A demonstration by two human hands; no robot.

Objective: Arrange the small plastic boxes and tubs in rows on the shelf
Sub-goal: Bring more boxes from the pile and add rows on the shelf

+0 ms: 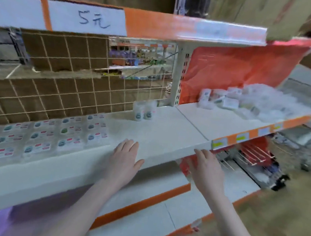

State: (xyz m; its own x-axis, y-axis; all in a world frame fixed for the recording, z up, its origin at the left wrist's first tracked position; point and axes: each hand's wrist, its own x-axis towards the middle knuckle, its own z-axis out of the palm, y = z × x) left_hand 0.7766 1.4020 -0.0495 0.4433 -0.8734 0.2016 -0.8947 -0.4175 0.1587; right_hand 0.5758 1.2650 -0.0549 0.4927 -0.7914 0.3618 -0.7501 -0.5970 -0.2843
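White shelf [168, 133] partly stocked. Flat boxes [45, 137] lay in neat rows on its left stretch, labels up, running from front edge back toward the wire grid [60, 84]. Two tubs [144, 111] stood upright, side by side and touching, near the back, well apart from the rows. Right section carried a loose pile [249, 101] of clear plastic items, unsorted; blur made it hard to tell boxes from tubs there. Bare shelf lay between rows and pile.

Left hand [124, 157] rested flat on the shelf front, fingers straight, holding nothing. Right hand [207, 168] hung at the shelf edge, fingers relaxed and extended, also carrying nothing.

Judgement: perhaps a third done. Left rows set; tub row barely begun; the pile remained to be sorted and lined up.
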